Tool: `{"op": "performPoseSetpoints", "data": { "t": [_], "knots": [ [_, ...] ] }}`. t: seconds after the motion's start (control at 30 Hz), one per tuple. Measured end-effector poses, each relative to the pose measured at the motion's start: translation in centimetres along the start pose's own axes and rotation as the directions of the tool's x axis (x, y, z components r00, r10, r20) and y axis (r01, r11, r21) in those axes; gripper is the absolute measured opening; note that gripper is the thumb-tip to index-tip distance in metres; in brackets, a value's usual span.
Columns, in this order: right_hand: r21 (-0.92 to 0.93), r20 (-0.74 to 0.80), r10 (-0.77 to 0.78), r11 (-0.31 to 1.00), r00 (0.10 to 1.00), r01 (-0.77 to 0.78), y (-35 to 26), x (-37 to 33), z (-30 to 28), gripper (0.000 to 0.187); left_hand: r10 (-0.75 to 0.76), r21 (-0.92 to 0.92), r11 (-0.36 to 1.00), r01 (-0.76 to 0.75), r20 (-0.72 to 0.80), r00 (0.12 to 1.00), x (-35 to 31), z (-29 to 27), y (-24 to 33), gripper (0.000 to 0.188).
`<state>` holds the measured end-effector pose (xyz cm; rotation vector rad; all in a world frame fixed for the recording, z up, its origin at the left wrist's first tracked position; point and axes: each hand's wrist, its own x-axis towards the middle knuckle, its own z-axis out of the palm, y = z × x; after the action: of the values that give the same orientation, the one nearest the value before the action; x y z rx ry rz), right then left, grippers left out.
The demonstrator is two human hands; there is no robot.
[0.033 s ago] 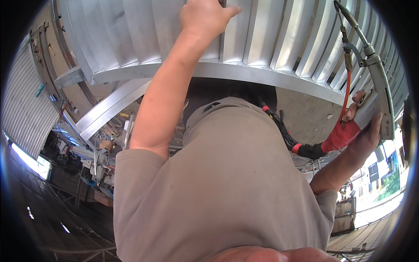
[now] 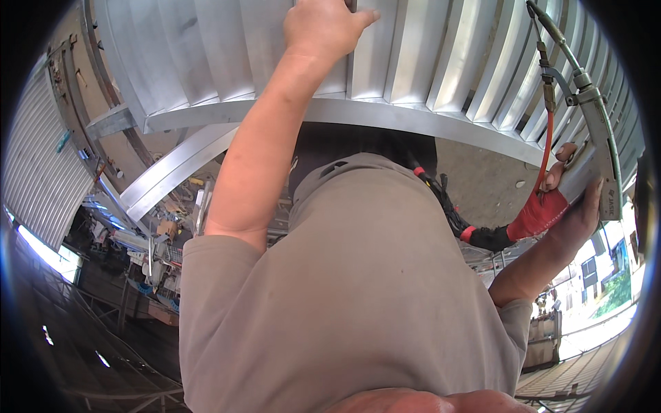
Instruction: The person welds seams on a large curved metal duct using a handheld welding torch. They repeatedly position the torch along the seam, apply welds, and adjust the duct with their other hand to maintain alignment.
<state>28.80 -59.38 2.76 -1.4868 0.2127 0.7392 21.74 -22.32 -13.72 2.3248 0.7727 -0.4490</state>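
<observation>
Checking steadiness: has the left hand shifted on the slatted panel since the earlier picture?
No. The left hand sits at the same spot on the slatted metal panel.

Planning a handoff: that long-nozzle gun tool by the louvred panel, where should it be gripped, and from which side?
Probably the thick grey body at the lower end of the gun tool, from the person's right, where the right hand grips it. The thin curved nozzle and red hose look too slender to hold.

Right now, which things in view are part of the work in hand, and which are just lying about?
In hand:
- left hand pressed on the ribbed metal panel
- right hand gripping the grey tool
- red hose running along the tool

Lying about:
- metal beam
- clutter on the ground below
- corrugated wall at far left
</observation>
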Motion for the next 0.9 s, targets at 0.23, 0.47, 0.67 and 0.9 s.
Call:
{"op": "performPoseSetpoints", "data": {
  "t": [0.23, 0.47, 0.67, 0.9],
  "knots": [
    [0.006, 0.023, -0.01, 1.0, 1.0, 0.01, -0.2, 0.2, 0.7, 0.055, -0.026, -0.023, 0.999, 0.026, 0.026, 0.999, 0.2, -0.3, 0.2, 0.044],
    [-0.062, 0.036, 0.006, 0.998, 0.999, -0.004, -0.6, 0.4, 1.8, 0.059, -0.006, -0.003, 1.0, 0.006, 0.039, 0.999, 0.6, -0.1, -0.5, 0.045],
    [-0.114, -0.013, 0.023, 0.993, 1.0, -0.024, -2.7, 0.1, 2.7, 0.067, -0.03, 0.007, 1.0, 0.029, 0.139, 0.99, 1.0, -1.3, -0.1, 0.044],
    [-0.221, -0.135, -0.098, 0.973, 0.986, 0.067, -8.2, -2.2, 3.8, 0.065, -0.018, 0.027, 1.0, 0.013, 0.199, 0.98, 1.3, -2.4, -0.2, 0.045]
  ]
}}
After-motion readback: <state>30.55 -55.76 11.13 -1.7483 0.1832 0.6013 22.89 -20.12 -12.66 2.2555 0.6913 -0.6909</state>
